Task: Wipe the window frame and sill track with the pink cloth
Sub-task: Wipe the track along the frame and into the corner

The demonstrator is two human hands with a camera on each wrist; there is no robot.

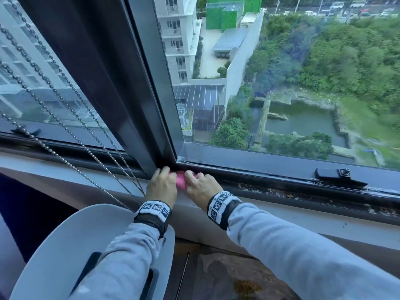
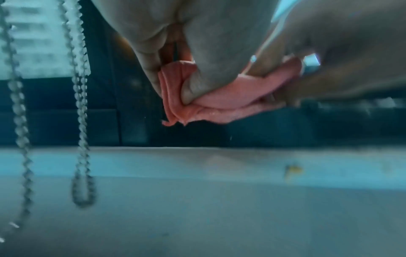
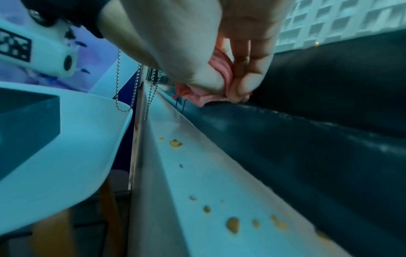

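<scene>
Both hands pinching folded pink cloth, long axis along sill track

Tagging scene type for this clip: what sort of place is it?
Most likely a room in a high-rise flat or office, at a window. The dark window frame looks far down on rooftops and a pond; bead blind chains hang beside it; both hands pinch the pink cloth at the sill corner.

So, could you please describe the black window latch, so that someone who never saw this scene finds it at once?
Start at the dark vertical window frame in the middle and follow the bottom rail of the pane to its right. The window latch sits on that rail, far right of the right hand and the pink cloth. It is the only raised black lever there, with a metal screw.
</scene>
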